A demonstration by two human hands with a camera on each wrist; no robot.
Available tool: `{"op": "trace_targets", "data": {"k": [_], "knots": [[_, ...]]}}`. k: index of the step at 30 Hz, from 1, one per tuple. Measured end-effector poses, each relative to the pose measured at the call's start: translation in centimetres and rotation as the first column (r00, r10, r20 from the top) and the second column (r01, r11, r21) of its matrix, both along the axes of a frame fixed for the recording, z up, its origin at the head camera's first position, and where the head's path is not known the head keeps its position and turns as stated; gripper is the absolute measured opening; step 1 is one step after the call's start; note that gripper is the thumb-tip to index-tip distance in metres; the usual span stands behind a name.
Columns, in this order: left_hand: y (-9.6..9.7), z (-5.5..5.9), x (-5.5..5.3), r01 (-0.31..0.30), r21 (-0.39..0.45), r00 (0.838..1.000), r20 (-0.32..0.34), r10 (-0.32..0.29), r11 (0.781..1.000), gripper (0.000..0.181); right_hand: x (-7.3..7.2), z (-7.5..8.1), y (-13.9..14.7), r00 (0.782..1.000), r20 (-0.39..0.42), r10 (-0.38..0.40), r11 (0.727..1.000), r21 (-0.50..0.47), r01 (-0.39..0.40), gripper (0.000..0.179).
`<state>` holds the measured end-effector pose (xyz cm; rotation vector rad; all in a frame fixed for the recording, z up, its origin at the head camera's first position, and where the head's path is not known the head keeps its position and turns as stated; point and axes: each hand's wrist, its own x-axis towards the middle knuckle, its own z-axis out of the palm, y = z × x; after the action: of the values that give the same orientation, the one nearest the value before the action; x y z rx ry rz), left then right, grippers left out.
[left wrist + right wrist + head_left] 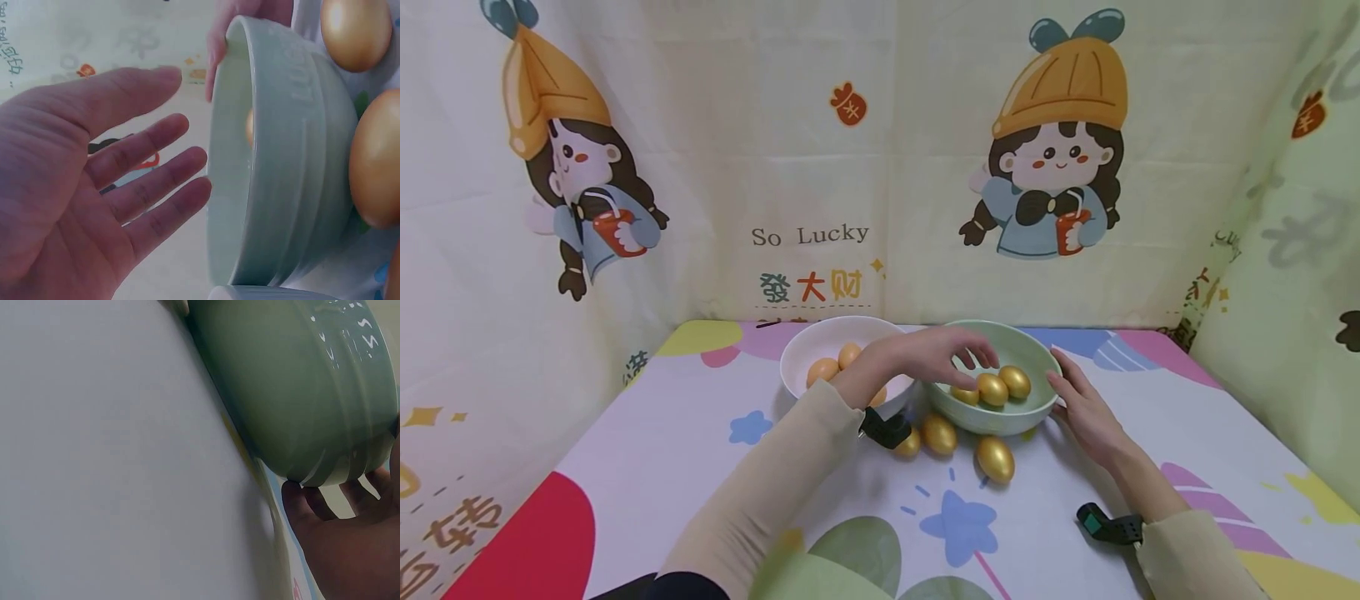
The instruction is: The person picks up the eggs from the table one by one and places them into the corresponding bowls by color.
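Observation:
My left hand (943,350) hovers over the pale green bowl (1000,421), fingers loosely spread and holding nothing. The left wrist view shows its fingertips (199,156) close to the bowl's rim. Three golden eggs (992,390) lie inside that bowl. On its right side my right hand (1093,421) holds the rim; the right wrist view shows fingers curled against the bowl's outer wall (300,394). Three more golden eggs (996,460) lie on the cloth before the bowls, one partly hidden behind the left wrist strap.
A white bowl (797,367) with several orange-brown eggs (823,371) stands left of the green one, partly covered by the left forearm. A patterned cloth (662,467) covers the table, and a printed curtain (917,167) hangs behind it.

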<state>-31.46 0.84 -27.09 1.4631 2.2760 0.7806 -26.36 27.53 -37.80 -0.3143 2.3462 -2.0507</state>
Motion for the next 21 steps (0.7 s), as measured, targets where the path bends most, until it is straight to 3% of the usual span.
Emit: {"op": "trace_targets", "data": {"k": [5, 12, 21], "knots": [[-0.3, 0.0, 0.6, 0.04, 0.03, 0.999, -0.011, -0.039, 0.999, 0.033, -0.1, 0.0, 0.0, 1.0, 0.004, -0.003, 1.0, 0.007, 0.003, 0.068], [-0.5, 0.3, 2.0, 0.09, 0.076, 0.995, 0.024, -0.092, 0.993, 0.035, 0.0, 0.0, 0.0, 1.0, 0.002, -0.002, 1.0, 0.006, 0.002, 0.068], [-0.6, 0.0, 3.4, 0.156, 0.063, 0.987, -0.046, -0.153, 0.986, 0.035, -0.1, 0.0, -0.1, 1.0, 0.006, -0.002, 1.0, 0.004, 0.002, 0.068]]}}
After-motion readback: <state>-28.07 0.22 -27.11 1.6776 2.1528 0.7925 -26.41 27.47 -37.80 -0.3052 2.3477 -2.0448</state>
